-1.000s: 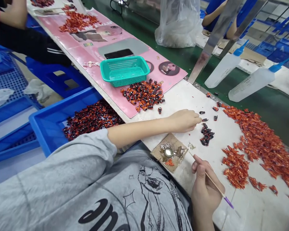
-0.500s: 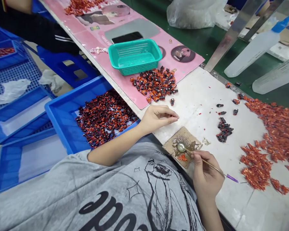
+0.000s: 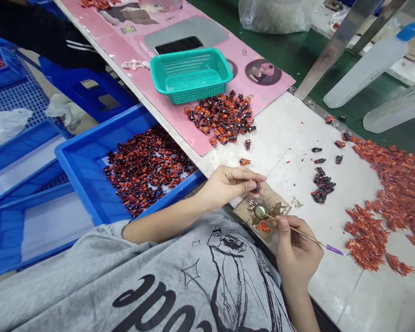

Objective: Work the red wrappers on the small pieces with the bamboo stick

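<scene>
My left hand (image 3: 228,186) pinches a small dark piece (image 3: 255,186) between finger and thumb, just above a square of brown card (image 3: 263,196). My right hand (image 3: 297,249) grips a thin wooden stick (image 3: 304,235) with a purple end. The stick's tip reaches a round silvery blob (image 3: 260,211) on the card. To the right lie a heap of dark pieces (image 3: 321,184) and several loose ones. Dark pieces in orange-red wrapping form a pile (image 3: 221,117) beyond my left hand. Shredded red-orange scraps (image 3: 394,198) are heaped at the right.
A blue crate (image 3: 79,184) full of wrapped pieces sits left of the white table (image 3: 290,124). A teal basket (image 3: 190,76) stands on a pink printed mat (image 3: 173,122). A co-worker's black sleeve (image 3: 44,39) shows top left; plastic squeeze bottles (image 3: 366,69) stand at the right.
My left hand has moved right, toward the card, and now pinches a small dark piece. The stick in my right hand stays at the silvery blob. The view has shifted slightly.
</scene>
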Available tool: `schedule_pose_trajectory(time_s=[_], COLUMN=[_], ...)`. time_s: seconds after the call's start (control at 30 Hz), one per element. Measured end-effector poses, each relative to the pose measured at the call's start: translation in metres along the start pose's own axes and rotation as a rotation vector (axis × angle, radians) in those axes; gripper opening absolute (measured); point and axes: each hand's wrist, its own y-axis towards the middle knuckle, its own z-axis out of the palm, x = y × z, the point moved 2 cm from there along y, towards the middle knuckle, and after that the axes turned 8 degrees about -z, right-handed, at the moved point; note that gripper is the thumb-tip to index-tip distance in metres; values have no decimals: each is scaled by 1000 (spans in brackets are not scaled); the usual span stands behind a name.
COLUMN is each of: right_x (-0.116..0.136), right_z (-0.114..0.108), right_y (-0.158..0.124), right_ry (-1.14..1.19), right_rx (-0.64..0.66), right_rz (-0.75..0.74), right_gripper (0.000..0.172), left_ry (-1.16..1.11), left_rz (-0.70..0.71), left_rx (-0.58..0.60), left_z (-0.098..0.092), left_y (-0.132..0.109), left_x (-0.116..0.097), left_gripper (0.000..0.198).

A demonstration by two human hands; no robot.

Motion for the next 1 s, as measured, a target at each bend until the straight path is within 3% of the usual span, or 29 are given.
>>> schedule_pose_trajectory(time_s=[0.17,0.4,0.67,1.0], right_x=[-1,8,28,35], right_z=[-5,-12,-4,-6], right_y=[5,10,18,19], right_ry=[30,131,233,196], right_rx=[-100,-205,-144,-56], right_rz=[38,50,-62,-105], right_gripper=[23,20,13,12], left_ry=[-37,-39,-132,-151], left_rz=[-108,-128,-255,-274], left_rx=[25,-22,20,68], left_z=[8,11,20,23], left_y=[-5,-9,-17,-23], left_x=[4,11,9,5], left_gripper=[37,35,37,41])
